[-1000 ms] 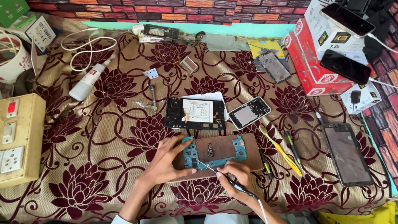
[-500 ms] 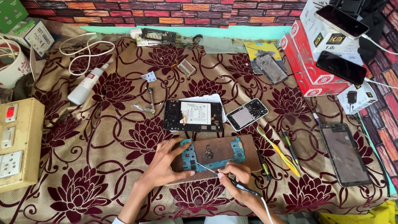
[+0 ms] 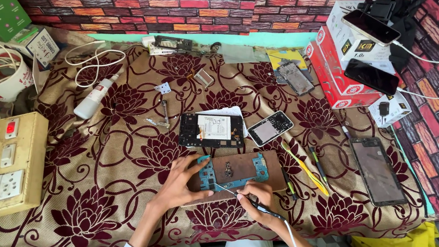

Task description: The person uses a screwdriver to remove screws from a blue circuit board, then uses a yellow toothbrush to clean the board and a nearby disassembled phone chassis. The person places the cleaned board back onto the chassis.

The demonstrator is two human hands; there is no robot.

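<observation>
Currently: probe on board, near table edge

Left hand point(image 3: 177, 182), fingers spread, presses the blue-edged phone circuit board point(image 3: 236, 171) on its brown wooden pad, long axis left-right. Right hand point(image 3: 256, 199) pinches a thin black corded soldering iron point(image 3: 254, 203), tip pointing left onto the board.

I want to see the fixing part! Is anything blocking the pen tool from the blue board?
Nothing visible does. The right hand holds the pen tool with its tip on the blue board, which the left hand steadies.
</observation>
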